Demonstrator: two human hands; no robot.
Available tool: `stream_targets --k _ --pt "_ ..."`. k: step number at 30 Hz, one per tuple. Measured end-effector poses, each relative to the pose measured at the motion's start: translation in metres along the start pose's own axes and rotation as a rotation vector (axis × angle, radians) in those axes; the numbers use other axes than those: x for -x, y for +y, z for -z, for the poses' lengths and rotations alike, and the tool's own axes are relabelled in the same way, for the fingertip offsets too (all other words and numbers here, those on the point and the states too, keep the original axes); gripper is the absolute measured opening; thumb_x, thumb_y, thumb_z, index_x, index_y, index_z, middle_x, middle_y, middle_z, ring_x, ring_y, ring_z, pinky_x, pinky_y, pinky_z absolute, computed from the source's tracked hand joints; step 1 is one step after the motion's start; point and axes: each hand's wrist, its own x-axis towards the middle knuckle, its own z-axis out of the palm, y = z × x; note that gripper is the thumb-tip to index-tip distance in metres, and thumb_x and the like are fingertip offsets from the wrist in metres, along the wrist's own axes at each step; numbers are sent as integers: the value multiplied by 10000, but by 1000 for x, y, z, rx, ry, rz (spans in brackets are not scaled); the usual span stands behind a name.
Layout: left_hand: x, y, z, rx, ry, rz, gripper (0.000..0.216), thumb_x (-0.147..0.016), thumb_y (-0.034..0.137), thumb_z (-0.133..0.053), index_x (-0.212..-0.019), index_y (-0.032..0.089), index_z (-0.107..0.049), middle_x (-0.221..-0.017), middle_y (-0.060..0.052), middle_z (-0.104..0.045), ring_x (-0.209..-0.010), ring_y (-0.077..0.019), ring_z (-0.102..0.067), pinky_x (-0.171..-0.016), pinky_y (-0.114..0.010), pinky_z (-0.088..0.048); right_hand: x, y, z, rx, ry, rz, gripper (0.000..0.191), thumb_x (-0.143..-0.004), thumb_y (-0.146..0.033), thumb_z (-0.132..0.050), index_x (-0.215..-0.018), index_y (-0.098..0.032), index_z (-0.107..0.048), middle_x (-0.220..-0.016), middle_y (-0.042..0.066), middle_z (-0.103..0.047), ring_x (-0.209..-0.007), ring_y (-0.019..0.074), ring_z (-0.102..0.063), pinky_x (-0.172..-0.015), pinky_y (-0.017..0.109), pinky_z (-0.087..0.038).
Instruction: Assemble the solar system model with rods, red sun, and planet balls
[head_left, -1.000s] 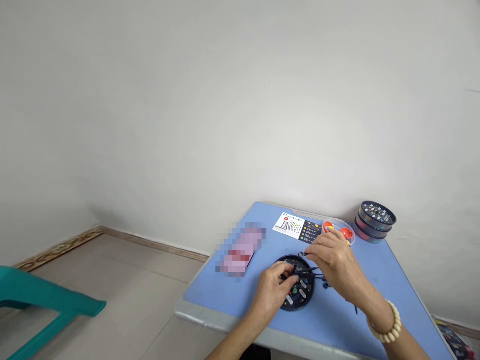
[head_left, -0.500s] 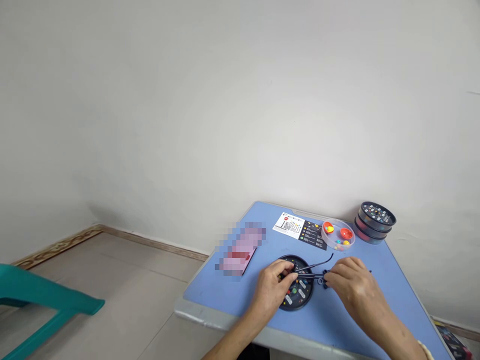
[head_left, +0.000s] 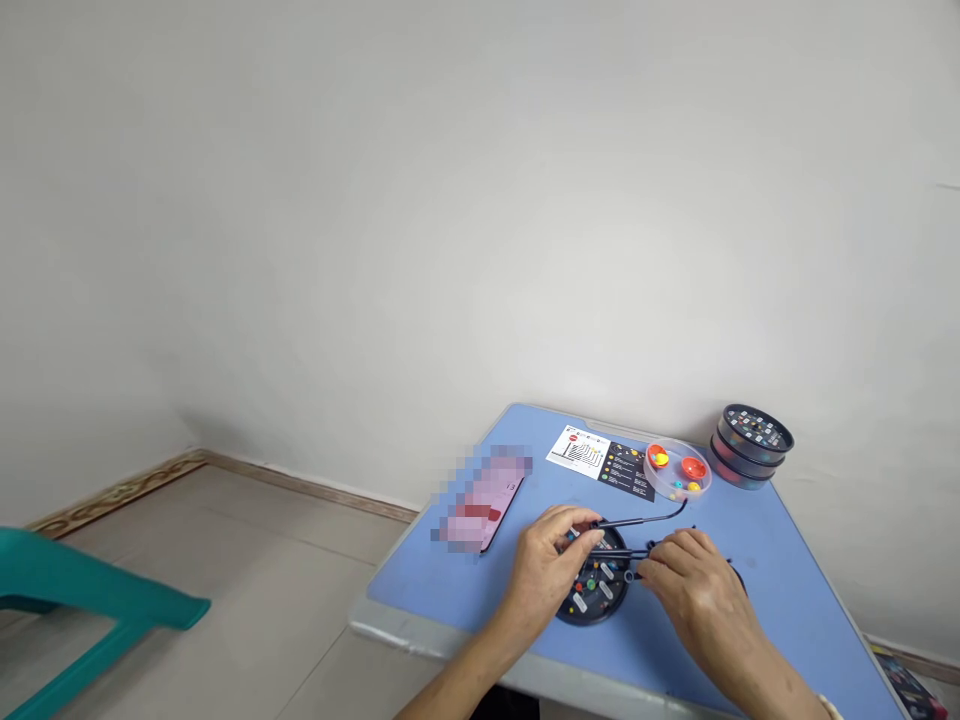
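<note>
A round black base (head_left: 594, 586) with small coloured and white pieces lies on the blue table (head_left: 675, 640). My left hand (head_left: 547, 570) rests on its left side, fingers pinched on the hub where thin black rods meet. One rod (head_left: 641, 520) sticks out to the right, curving up at its tip. My right hand (head_left: 694, 595) is closed on the end of another black rod (head_left: 634, 574) just right of the base.
Behind lie an instruction leaflet (head_left: 600, 458), a clear dish (head_left: 677, 470) with orange and coloured balls, and a stack of round black trays (head_left: 752, 443) near the wall. A blurred pink pack (head_left: 480, 500) lies to the left. A teal chair (head_left: 82, 600) stands on the floor.
My right hand came back from near the clear dish to the right of the base and closed on a rod. One rod now points out to the right.
</note>
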Motion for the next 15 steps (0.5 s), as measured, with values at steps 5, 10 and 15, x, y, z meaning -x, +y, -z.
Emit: stream_targets --k 5,10,15 --pt "-4 10 3 10 8 16 139 -737 247 -650 -804 203 -763 -807 -38 -733 -594 -149 -636 -476 -196 -519 -8 -3 -1 44 -39 -51 275 -954 -102 -450 -814 -201 -665 -670 16 -608 -645 175 -511 -622 308 -352" --pt "-8 20 11 27 52 64 163 -743 280 -659 -833 195 -764 -806 -27 -731 -527 -117 -597 -477 -191 -526 -27 -5 -8 16 38 -91 255 -960 -127 -465 -860 -208 -685 -722 27 -643 -692 176 -555 -660 315 -379" --pt "-7 23 17 45 60 93 179 -731 300 -658 -829 194 -764 -808 -28 -717 -525 -123 -600 -388 -172 -492 -40 -8 -15 -28 44 -100 242 -962 -134 -473 -888 -207 -692 -750 32 -665 -718 176 -571 -681 315 -395"
